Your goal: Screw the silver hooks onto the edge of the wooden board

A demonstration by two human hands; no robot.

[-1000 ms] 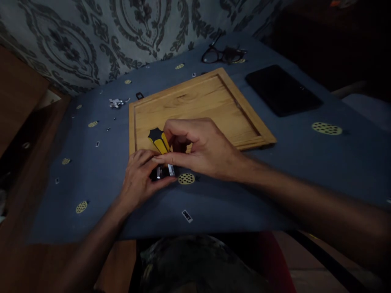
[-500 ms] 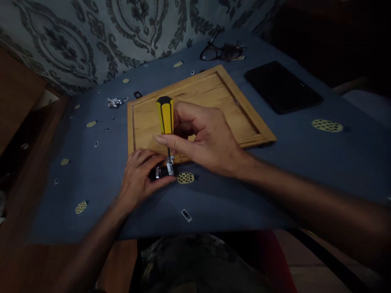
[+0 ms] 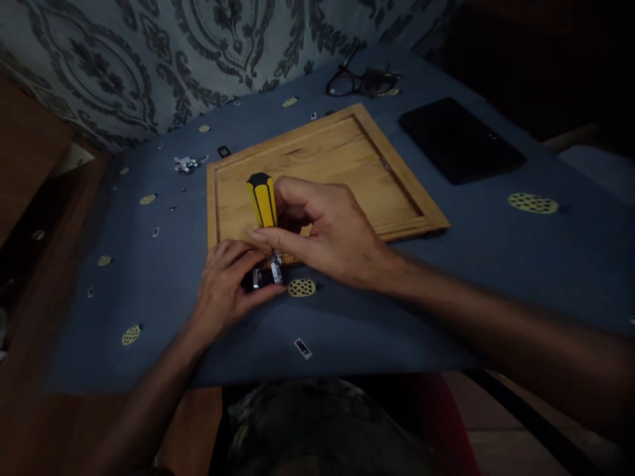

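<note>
My right hand [image 3: 327,235] is closed round a yellow and black screwdriver [image 3: 262,201], held nearly upright with its tip down on a small metal part [image 3: 265,276]. That part rests on the blue cloth at the near edge of the wooden tray [image 3: 347,165]. My left hand [image 3: 229,284] pinches the small metal part and steadies it on the cloth. Much of the part is hidden under my fingers.
A dark tablet [image 3: 459,139] lies at the right, black glasses [image 3: 360,82] at the back. Small metal pieces [image 3: 184,164] and tiny scraps are scattered on the blue cloth [image 3: 149,297] to the left. A small label [image 3: 302,348] lies near the front edge. Patterned wall behind.
The screwdriver was tilted low, then rose upright with its tip on the part, and now sits slightly lower and tilted left. My left hand has stayed on the part.
</note>
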